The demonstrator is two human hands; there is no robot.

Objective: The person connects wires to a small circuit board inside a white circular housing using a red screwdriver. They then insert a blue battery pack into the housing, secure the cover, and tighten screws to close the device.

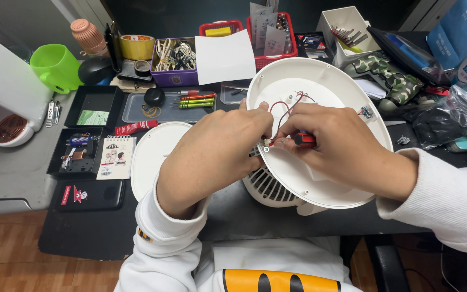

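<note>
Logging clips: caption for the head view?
Both hands, left hand and right hand, hold a red-handled tool against a white round housing.

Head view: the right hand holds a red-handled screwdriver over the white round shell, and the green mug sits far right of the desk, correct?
Not quite. The head view shows the green mug at the far left of the desk. The right hand does hold the red-handled screwdriver over the white round shell.

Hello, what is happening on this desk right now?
A person is working on an opened white round fan housing at a cluttered dark desk. The left hand steadies its rim, where thin red wires run. The right hand holds a small red-handled tool against a small part at the edge. A separate white round cover lies to the left.
</note>
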